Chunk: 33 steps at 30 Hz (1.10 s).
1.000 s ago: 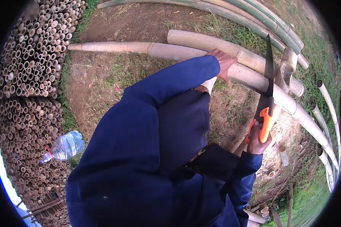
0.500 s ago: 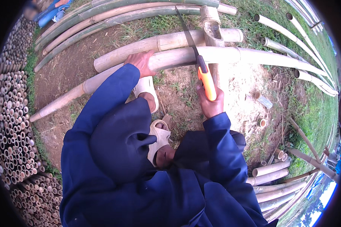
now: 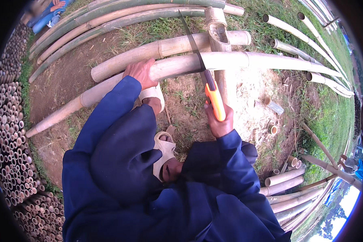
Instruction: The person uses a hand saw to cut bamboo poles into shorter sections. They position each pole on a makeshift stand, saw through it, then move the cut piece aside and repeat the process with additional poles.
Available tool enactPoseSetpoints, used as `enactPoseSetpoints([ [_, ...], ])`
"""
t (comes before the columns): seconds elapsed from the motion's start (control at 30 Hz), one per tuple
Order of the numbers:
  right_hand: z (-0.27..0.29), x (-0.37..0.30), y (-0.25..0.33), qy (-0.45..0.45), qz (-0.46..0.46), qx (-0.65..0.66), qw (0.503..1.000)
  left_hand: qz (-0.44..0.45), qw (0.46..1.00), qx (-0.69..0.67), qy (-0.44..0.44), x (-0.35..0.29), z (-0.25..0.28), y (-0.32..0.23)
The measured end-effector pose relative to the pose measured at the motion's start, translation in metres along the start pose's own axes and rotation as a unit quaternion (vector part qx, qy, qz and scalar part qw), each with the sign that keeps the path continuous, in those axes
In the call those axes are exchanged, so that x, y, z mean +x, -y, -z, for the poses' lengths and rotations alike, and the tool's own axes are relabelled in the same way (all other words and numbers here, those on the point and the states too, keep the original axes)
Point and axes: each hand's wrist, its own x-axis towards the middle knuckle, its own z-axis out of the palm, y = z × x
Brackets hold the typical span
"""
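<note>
A long pale bamboo pole [image 3: 270, 62] lies across in front of me, over a short notched bamboo post [image 3: 216, 28]. My left hand [image 3: 142, 73] is closed around the pole's left end. In my right hand [image 3: 220, 121] is a hand saw [image 3: 215, 99] with an orange and black handle, fingers wrapped around the grip. The saw's dark, narrow blade crosses the pole a little left of the post, its tip pointing away to the upper left. Whether the teeth have bitten into the bamboo, I cannot tell.
Another bamboo pole [image 3: 177, 44] lies just behind. Green and tan poles [image 3: 121, 25] stretch along the far side. Cut bamboo is stacked [image 3: 12, 141] at the left. Short offcuts [image 3: 273, 105] and pale sawdust lie to the right. A person in blue [image 3: 48, 14] sits at the far left.
My right hand has drawn the saw back toward me, so the handle sits lower and farther from the pole. My left hand keeps its hold on the pole's end.
</note>
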Motion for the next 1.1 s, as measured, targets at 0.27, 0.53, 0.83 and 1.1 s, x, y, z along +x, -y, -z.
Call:
enactPoseSetpoints([
  [0.27,0.047,-0.144,0.033,0.025,-0.036,-0.049,0.998,-0.026,0.999,0.019,-0.040,-0.008,-0.006,0.006],
  [0.53,-0.010,0.001,0.004,-0.022,0.016,0.017,0.999,-0.057,0.997,0.016,-0.046,0.004,-0.009,0.012],
  [0.83,0.040,-0.125,0.019,0.007,-0.019,-0.051,0.999,-0.036,0.997,0.022,-0.066,-0.007,-0.018,0.018],
  [1.1,0.018,-0.079,0.009,-0.030,0.015,-0.040,0.999,-0.039,0.998,0.032,-0.038,0.004,-0.010,0.014],
])
